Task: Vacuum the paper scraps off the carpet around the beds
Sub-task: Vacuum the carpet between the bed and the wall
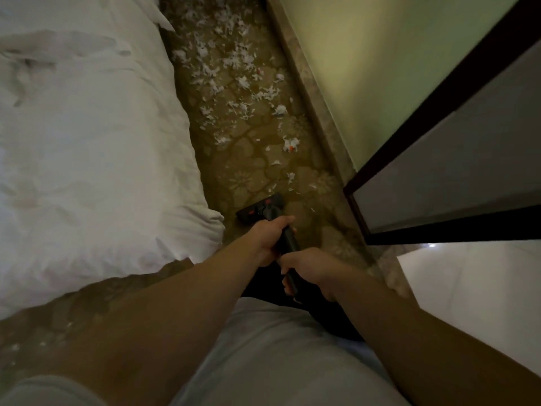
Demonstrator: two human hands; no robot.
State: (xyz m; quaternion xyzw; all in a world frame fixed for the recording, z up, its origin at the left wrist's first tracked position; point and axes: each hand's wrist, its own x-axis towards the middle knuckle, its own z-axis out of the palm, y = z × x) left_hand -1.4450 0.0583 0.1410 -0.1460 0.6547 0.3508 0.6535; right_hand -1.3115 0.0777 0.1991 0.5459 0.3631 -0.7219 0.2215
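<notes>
Black vacuum on littered carpet
Its head lies flat beside the white bed; white paper scraps lie scattered beyond.

Dim, warm interior light. The wall is brightest; the carpet lies in shadow; a small glare spot marks the floor tile. Wide-angle bending at the edges; near forearms blurred.

Pale grey shirt (short sleeve at lower left); forearms, left hand and right hand bare.
</notes>
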